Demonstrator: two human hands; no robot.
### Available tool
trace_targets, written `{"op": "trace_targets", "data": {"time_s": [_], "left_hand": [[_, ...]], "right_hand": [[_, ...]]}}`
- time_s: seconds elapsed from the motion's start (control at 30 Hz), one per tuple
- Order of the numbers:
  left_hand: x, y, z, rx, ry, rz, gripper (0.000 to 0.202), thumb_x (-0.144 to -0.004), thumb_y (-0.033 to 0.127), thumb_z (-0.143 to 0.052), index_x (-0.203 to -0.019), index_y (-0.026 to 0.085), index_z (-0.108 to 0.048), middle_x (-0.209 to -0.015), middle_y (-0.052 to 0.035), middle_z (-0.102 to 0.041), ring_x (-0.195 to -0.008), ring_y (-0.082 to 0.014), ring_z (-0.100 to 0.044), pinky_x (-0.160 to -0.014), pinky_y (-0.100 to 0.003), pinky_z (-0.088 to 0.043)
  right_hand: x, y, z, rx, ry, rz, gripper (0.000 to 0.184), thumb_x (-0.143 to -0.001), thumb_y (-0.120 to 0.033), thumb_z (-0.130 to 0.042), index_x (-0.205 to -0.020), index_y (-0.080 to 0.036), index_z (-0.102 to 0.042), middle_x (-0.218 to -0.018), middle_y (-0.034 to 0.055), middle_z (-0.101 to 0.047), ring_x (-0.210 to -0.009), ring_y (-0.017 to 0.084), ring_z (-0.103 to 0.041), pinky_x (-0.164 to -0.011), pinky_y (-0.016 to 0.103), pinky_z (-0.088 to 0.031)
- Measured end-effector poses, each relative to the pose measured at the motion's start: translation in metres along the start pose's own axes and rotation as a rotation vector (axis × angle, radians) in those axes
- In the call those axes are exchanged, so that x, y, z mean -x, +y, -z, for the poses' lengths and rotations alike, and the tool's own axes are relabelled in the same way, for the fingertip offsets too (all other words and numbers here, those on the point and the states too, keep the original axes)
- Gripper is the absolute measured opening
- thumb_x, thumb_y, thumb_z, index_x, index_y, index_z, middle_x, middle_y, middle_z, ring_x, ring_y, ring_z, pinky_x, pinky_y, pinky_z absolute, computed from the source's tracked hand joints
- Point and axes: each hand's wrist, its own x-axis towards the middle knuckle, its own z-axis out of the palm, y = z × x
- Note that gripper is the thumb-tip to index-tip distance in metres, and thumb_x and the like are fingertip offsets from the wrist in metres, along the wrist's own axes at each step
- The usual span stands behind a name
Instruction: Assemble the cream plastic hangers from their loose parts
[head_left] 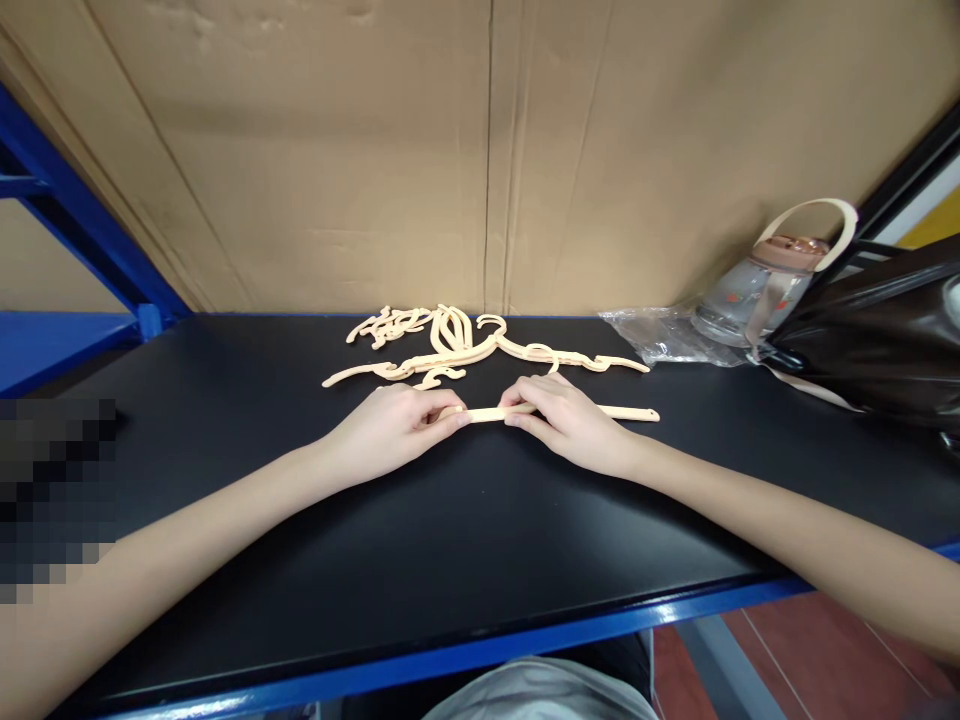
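My left hand (397, 425) pinches the left end of a slim cream plastic hanger piece (486, 414) between thumb and fingers. Farther along, my right hand (562, 420) grips it too, its fingers closed. A straight cream bar (631, 412) with a small hole at its tip sticks out past the right hand; whether it is one with the held piece is hidden. Just behind both hands lies a cream clothes hanger (450, 357) with its hook upright. A small curved cream piece (444, 376) rests near the left fingers.
Small cream hook-shaped parts (386, 325) are heaped at the back, beside several curved arms (454, 330). Rightward stand a clear bottle (750, 290) on a plastic bag (667, 338) and a dark shiny bag (885, 330). Cardboard (337, 150) walls off the black tabletop (450, 540).
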Motion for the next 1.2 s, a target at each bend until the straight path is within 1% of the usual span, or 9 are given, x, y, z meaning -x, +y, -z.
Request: {"op": "trace_targets", "data": {"time_s": [0.13, 0.23, 0.43, 0.57, 0.67, 0.87, 1.0, 1.2], "left_hand": [[-0.0017, 0.0004, 0.0004, 0.029, 0.000, 0.020, 0.038, -0.092, 0.047, -0.040, -0.072, 0.019, -0.056, -0.057, 0.0055, -0.044, -0.054, -0.0099, -0.040, -0.053, -0.023, -0.029], [-0.0009, 0.0013, 0.0023, 0.012, 0.005, 0.014, 0.036, -0.091, 0.047, -0.041, -0.072, 0.019, -0.052, -0.059, 0.0055, -0.044, -0.054, -0.0103, -0.041, -0.054, -0.023, -0.029], [0.0008, 0.0010, 0.0021, -0.113, -0.018, -0.031, 0.038, -0.094, 0.049, -0.035, -0.070, 0.021, -0.041, -0.058, 0.0051, -0.044, -0.053, -0.0120, -0.044, -0.055, -0.025, -0.029], [0.0012, 0.0026, 0.0008, -0.166, -0.048, -0.031, 0.037, -0.096, 0.048, -0.030, -0.072, 0.021, -0.039, -0.055, 0.0051, -0.045, -0.050, -0.0132, -0.045, -0.053, -0.026, -0.027], [0.0016, 0.0042, 0.0011, -0.191, -0.040, -0.037, 0.037, -0.096, 0.048, -0.030, -0.071, 0.022, -0.038, -0.053, 0.0052, -0.044, -0.048, -0.0133, -0.044, -0.051, -0.025, -0.027], [0.0017, 0.0033, 0.0015, -0.251, -0.034, -0.078, 0.038, -0.094, 0.053, -0.035, -0.072, 0.022, -0.039, -0.053, 0.0048, -0.046, -0.048, -0.0138, -0.046, -0.049, -0.024, -0.028], [0.0012, 0.0031, 0.0020, -0.308, -0.036, -0.084, 0.038, -0.094, 0.053, -0.036, -0.073, 0.021, -0.040, -0.054, 0.0041, -0.048, -0.048, -0.0146, -0.049, -0.048, -0.024, -0.028], [0.0010, 0.0031, 0.0034, -0.419, -0.030, -0.100, 0.041, -0.094, 0.055, -0.034, -0.075, 0.020, -0.044, -0.058, 0.0015, -0.056, -0.051, -0.0159, -0.053, -0.047, -0.024, -0.026]], "right_hand": [[-0.0003, 0.0010, 0.0012, -0.047, -0.010, -0.004, 0.010, -0.096, -0.025, -0.046, -0.091, -0.020, -0.053, -0.091, 0.0008, -0.063, -0.088, 0.015, -0.057, -0.084, 0.030, -0.037], [0.0000, 0.0019, 0.0016, -0.074, -0.014, -0.006, 0.011, -0.096, -0.026, -0.046, -0.092, -0.020, -0.053, -0.091, 0.0007, -0.063, -0.088, 0.015, -0.057, -0.084, 0.030, -0.037], [0.0000, 0.0012, 0.0022, -0.082, -0.016, -0.017, 0.010, -0.095, -0.026, -0.047, -0.091, -0.020, -0.054, -0.092, 0.0006, -0.063, -0.089, 0.015, -0.057, -0.084, 0.030, -0.037], [-0.0008, 0.0011, 0.0020, -0.083, -0.016, -0.022, 0.011, -0.095, -0.026, -0.047, -0.091, -0.019, -0.054, -0.091, 0.0008, -0.064, -0.089, 0.015, -0.057, -0.085, 0.030, -0.037], [-0.0010, 0.0016, 0.0017, -0.103, -0.018, -0.022, 0.012, -0.095, -0.028, -0.046, -0.091, -0.019, -0.054, -0.091, 0.0009, -0.064, -0.088, 0.015, -0.057, -0.084, 0.031, -0.038], [-0.0008, 0.0007, 0.0024, -0.142, -0.029, -0.038, 0.014, -0.095, -0.030, -0.046, -0.090, -0.020, -0.055, -0.091, 0.0013, -0.064, -0.089, 0.016, -0.058, -0.084, 0.031, -0.039], [-0.0009, -0.0005, 0.0031, -0.139, -0.023, -0.023, 0.015, -0.096, -0.029, -0.046, -0.090, -0.019, -0.055, -0.090, 0.0010, -0.064, -0.088, 0.015, -0.058, -0.083, 0.030, -0.038], [-0.0011, -0.0012, 0.0035, -0.127, -0.021, -0.027, 0.014, -0.096, -0.028, -0.046, -0.090, -0.019, -0.055, -0.089, 0.0006, -0.064, -0.087, 0.014, -0.058, -0.083, 0.029, -0.038]]}}
